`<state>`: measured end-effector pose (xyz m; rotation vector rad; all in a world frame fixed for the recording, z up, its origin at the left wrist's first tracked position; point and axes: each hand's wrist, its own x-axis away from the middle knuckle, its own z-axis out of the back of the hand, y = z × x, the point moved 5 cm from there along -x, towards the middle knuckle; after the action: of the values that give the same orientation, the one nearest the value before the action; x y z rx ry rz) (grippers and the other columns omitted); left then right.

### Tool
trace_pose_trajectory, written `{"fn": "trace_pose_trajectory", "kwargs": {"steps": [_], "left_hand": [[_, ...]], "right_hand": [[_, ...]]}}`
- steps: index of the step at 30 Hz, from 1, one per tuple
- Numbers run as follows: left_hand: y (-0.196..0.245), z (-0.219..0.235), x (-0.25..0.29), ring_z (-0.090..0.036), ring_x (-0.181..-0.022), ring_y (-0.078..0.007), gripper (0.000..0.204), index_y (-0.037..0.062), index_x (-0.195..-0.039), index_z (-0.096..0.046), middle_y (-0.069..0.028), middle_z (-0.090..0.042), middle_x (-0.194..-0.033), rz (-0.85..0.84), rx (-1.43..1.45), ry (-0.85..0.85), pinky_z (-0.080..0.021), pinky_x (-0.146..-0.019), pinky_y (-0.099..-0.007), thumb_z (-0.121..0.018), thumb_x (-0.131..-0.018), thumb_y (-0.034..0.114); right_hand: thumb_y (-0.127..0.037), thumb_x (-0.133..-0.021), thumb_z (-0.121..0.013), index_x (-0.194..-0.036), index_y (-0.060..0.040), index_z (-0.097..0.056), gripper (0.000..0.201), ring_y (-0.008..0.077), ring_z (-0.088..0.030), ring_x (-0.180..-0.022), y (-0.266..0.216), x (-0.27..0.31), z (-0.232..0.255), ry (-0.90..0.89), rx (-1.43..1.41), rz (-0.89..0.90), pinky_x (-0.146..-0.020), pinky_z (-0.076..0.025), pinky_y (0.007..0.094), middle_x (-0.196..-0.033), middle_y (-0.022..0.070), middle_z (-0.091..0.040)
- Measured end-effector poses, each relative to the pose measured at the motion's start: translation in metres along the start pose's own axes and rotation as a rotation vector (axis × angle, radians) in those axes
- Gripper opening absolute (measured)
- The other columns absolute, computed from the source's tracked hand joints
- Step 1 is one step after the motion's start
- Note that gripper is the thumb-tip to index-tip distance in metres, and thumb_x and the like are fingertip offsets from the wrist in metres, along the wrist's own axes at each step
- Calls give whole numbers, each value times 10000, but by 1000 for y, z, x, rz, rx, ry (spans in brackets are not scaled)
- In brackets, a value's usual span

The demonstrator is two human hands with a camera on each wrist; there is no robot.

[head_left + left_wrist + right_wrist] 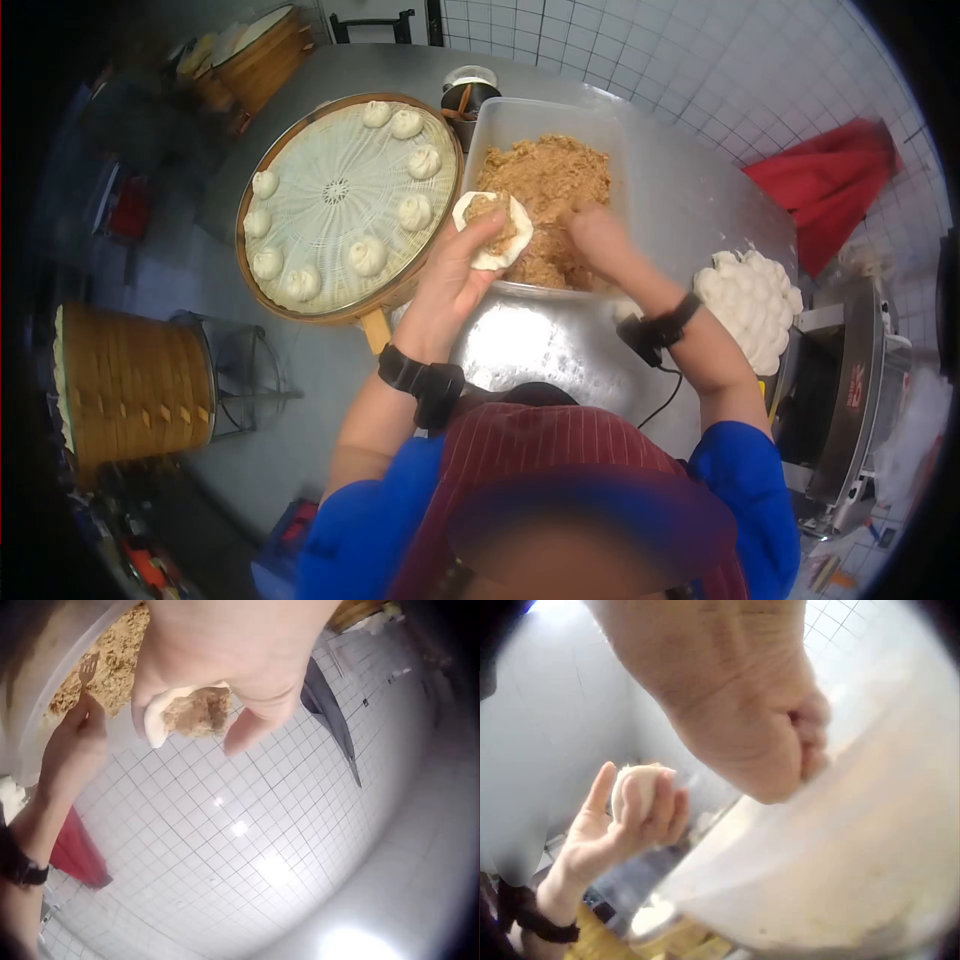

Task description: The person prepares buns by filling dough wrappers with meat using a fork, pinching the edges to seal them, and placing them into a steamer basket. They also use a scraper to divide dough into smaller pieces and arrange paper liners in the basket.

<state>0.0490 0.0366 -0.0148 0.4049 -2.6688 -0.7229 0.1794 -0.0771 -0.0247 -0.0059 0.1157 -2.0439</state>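
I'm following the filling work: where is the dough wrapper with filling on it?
In the head view, the dough wrapper is near the centre, in the left hand, by the tub's near left corner, right of the steamer.

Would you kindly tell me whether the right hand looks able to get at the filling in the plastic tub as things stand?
Most likely yes: the right hand is at the open plastic tub, holding a fork against the filling, and no lid blocks the way.
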Motion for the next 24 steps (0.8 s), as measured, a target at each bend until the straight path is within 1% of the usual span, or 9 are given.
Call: {"fn": "trace_pose_trajectory", "kwargs": {"steps": [1,2,4,5,7,10,16,19,24], "left_hand": [[2,-1,2,-574,-1064,-290,384,-3,-1235,-429,-158,-530,-1186,-25,-41,6,-530,-867,-455,-552,-873,22],[3,-2,4,-584,-1047,-287,387,-3,-1240,-422,-154,-538,-1174,-44,-82,15,-543,-847,-449,-553,-877,31],[2,-4,12,-581,-1050,-286,394,4,-1248,-415,-150,-537,-1175,-25,-61,-8,-545,-845,-446,-549,-878,27],[1,-6,15,-579,-1054,-285,401,11,-1256,-408,-146,-535,-1175,-8,-44,-41,-548,-843,-443,-545,-879,24],[-2,-9,19,-582,-1047,-285,409,17,-1264,-400,-145,-535,-1173,9,-37,-72,-552,-839,-440,-541,-881,24],[-5,-15,24,-589,-1035,-275,408,29,-1272,-399,-138,-535,-1168,15,-71,-104,-560,-829,-424,-529,-885,20],[-15,-10,30,-607,-996,-227,388,46,-1259,-433,-122,-534,-1173,65,-243,-146,-592,-732,-343,-492,-882,-23],[-14,-12,32,-621,-978,-225,407,49,-1265,-439,-125,-543,-1166,60,-247,-193,-603,-671,-312,-478,-873,-51],[-15,-7,30,-635,-971,-254,458,41,-1291,-424,-140,-552,-1158,98,-277,-174,-611,-633,-300,-445,-853,-89]], "right_hand": [[-208,-827,-605,-787,-26,-661,194,306,-645,-764,-3,4,22,227,-162,35,-662,-506,356,-804,177,-654],[-208,-827,-605,-787,-26,-661,194,306,-645,-764,-10,6,35,225,-159,42,-662,-506,356,-804,177,-654],[-269,-841,-627,-859,-14,-687,263,233,-638,-728,-19,15,53,219,-780,-166,-655,-491,320,-776,153,-655],[-269,-841,-627,-859,-14,-687,263,233,-638,-728,-23,18,58,221,-781,-172,-655,-491,320,-776,153,-655],[-258,-828,-662,-947,-6,-685,280,133,-602,-706,-31,26,53,25,-1154,-196,-636,-469,276,-766,93,-657],[-193,-822,-674,-906,3,-682,213,62,-556,-688,-32,33,49,146,-1268,-195,-615,-449,237,-743,31,-641],[-168,-835,-672,-966,11,-653,223,40,-538,-659,-36,42,58,267,-1335,-130,-595,-439,197,-788,-3,-625],[-154,-845,-663,-1009,5,-634,230,41,-541,-662,-35,44,53,37,-1472,-264,-580,-437,188,-798,-4,-616],[-133,-844,-663,-984,3,-637,197,40,-542,-650,-50,45,67,70,-1364,-135,-559,-436,180,-766,-5,-602]]}}
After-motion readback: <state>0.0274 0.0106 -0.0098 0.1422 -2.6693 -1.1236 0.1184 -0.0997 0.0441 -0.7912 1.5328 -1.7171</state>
